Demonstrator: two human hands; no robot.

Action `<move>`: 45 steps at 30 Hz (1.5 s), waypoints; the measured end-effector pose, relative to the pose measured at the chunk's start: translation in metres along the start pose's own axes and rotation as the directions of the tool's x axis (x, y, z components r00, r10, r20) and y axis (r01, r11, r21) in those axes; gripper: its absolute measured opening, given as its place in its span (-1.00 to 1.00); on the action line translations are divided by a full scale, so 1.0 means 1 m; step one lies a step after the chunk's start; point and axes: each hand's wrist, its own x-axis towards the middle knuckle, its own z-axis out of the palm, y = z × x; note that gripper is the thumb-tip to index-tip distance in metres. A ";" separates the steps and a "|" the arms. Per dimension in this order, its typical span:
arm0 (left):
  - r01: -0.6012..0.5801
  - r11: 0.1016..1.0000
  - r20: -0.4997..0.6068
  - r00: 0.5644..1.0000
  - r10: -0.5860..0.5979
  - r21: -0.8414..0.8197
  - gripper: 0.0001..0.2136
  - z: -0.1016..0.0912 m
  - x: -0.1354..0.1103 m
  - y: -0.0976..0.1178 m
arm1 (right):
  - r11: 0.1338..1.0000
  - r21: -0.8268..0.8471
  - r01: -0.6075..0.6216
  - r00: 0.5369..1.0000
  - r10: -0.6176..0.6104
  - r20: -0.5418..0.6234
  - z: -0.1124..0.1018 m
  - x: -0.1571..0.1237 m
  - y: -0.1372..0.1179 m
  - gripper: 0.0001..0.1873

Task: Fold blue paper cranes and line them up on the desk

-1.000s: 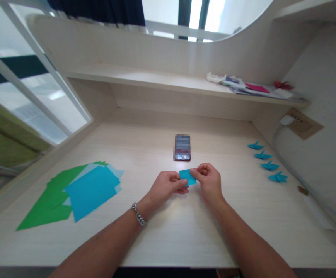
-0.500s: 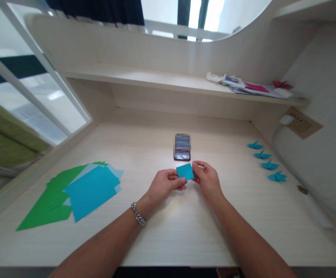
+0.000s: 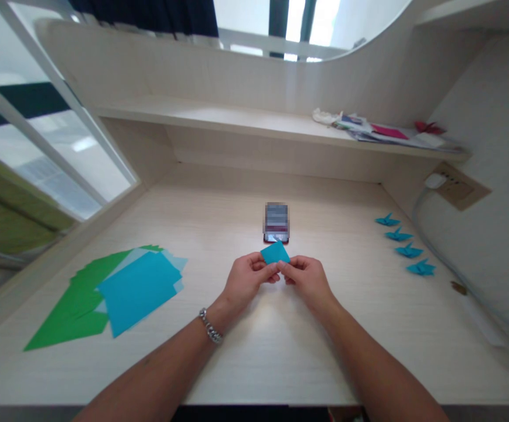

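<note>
A small folded piece of blue paper stands up between both hands above the middle of the desk. My left hand pinches its near left edge, with a metal bracelet on that wrist. My right hand pinches the near right edge, fingertips almost touching those of the left. A phone lies flat on the desk just beyond the paper.
A fan of blue and green paper sheets lies at the left of the desk. Several blue folded cranes line the right side. A wall socket with a cable is at the right, and papers lie on the shelf.
The blue paper has turned and risen from lying flat between the hands to standing above the fingertips. Both hands moved closer together.
</note>
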 end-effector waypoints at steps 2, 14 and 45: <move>0.010 1.000 0.006 1.000 -0.010 0.001 -0.69 0.001 0.000 0.001 | 1.000 0.021 -0.004 1.000 0.004 -0.008 0.000 0.000 -0.001 -0.71; 0.054 0.997 -0.051 0.997 -0.052 0.048 -0.75 -0.002 -0.002 0.001 | 0.991 0.132 -0.015 0.990 0.033 -0.136 -0.016 0.008 -0.005 -0.65; 0.015 0.996 -0.006 1.000 -0.014 0.093 -0.73 -0.005 0.003 -0.003 | 0.986 -0.145 0.086 0.985 -0.063 0.158 -0.016 0.005 0.004 -0.67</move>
